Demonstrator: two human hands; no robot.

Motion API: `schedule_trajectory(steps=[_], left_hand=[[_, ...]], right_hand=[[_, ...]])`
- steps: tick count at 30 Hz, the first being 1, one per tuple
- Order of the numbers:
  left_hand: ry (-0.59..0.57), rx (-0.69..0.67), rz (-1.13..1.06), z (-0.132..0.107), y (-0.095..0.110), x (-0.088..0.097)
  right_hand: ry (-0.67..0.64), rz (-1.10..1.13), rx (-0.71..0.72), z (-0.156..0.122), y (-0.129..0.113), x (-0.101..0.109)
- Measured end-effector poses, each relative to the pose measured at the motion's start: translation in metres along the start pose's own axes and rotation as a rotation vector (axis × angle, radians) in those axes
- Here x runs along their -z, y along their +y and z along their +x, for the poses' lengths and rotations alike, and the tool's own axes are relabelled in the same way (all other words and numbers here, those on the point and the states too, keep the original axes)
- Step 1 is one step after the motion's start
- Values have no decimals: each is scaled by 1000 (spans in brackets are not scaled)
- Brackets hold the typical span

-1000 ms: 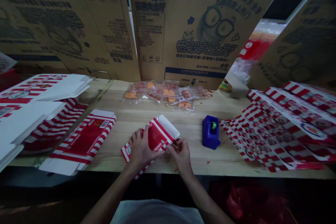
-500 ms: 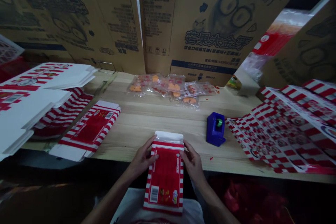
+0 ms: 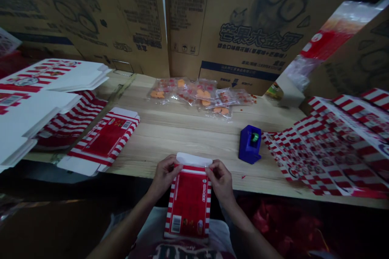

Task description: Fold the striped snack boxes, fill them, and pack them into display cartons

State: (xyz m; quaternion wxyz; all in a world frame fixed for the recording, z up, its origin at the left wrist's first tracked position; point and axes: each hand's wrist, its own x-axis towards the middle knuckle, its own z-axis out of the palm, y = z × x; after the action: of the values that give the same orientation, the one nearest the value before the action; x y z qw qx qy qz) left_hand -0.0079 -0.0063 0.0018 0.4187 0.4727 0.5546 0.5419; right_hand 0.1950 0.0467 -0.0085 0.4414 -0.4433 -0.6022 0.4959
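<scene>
A red and white striped box (image 3: 191,198) stands between my hands at the table's front edge, its white top flap (image 3: 194,159) raised at the far end. My left hand (image 3: 165,173) pinches the box's upper left corner, thumb on the printed face. At the upper right corner, my right hand (image 3: 220,178) grips it the same way with bent fingers. The box's near end leans toward my lap. Farther back lie several clear packets (image 3: 194,95) with orange and red pieces inside. A blue tape dispenser (image 3: 249,144) sits right of my right hand.
On the left, flattened cartons (image 3: 39,107) are piled beside a single striped box (image 3: 106,139). Stacked striped boxes (image 3: 331,145) fill the right side. Large brown cardboard cartons (image 3: 243,48) wall off the back of the wooden table (image 3: 164,133).
Both hands have drawn in to the box's top corners, fingers now bent into pinches below the flap. The view has shifted slightly.
</scene>
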Motion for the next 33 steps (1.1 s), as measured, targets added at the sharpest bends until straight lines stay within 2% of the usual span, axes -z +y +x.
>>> schedule_trajectory(steps=[2, 5, 8, 11, 14, 18, 20, 23, 25, 29, 33], left_hand=[[74, 88, -122, -1, -4, -3], [135, 169, -238, -1, -6, -2], [26, 159, -183, 2, -6, 8], [-90, 47, 51, 4, -4, 22], [-126, -20, 170, 3, 3, 30], [-186, 13, 144, 0, 13, 34], [-203, -5, 178, 1, 15, 35], [-193, -59, 282, 6, 17, 38], [-194, -44, 326, 12, 22, 40], [-260, 40, 297, 26, 33, 42], [-318, 35, 269, 36, 35, 42]], right_hand=[[49, 85, -88, 1, -3, -4], [-46, 76, -92, 3, -8, -7], [-139, -25, 23, 4, -14, -7], [-178, -66, 94, 5, -18, -7], [-208, -51, 43, 7, -21, -7], [-289, 19, -132, 14, -23, -5], [-336, -7, -168, 18, -24, -4], [-337, -117, -125, 26, -28, -1], [-333, -174, -93, 32, -32, 0], [-393, -235, -75, 44, -42, 1], [-428, -223, -75, 48, -45, 1]])
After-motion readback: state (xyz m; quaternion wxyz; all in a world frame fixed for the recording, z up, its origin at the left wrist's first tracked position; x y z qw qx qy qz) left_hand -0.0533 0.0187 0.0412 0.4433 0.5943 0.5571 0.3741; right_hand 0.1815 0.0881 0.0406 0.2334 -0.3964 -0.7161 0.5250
